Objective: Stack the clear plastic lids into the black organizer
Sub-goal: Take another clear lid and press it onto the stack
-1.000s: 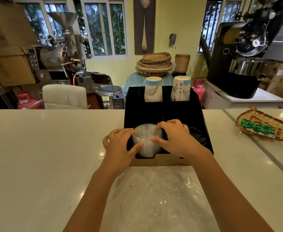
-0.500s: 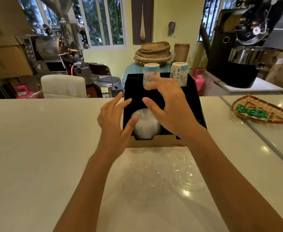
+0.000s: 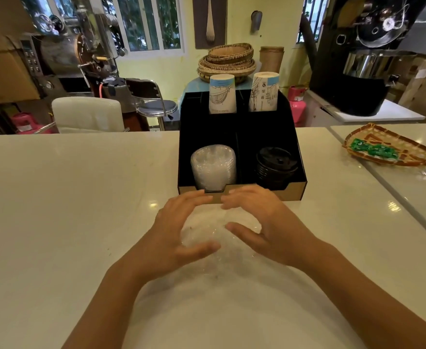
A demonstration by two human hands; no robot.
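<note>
I have both hands cupped over loose clear lids (image 3: 206, 238) on the table (image 3: 55, 197), just in front of the black organizer (image 3: 239, 137). My left hand (image 3: 174, 238) and right hand (image 3: 264, 230) are half open, fingers curved around the lids; whether they grip, I cannot tell. A stack of clear lids (image 3: 213, 167) sits in the organizer's front-left compartment.

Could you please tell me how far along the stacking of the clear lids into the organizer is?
Done: a stack of clear lids stands in the front-left compartment of the organizer, beside the black lids. In hand: the left hand and right hand are cupped around more loose lids on the counter; a firm grip cannot be confirmed. Left: moving those, and any blurred lids nearer the camera, onto the stack.
</note>
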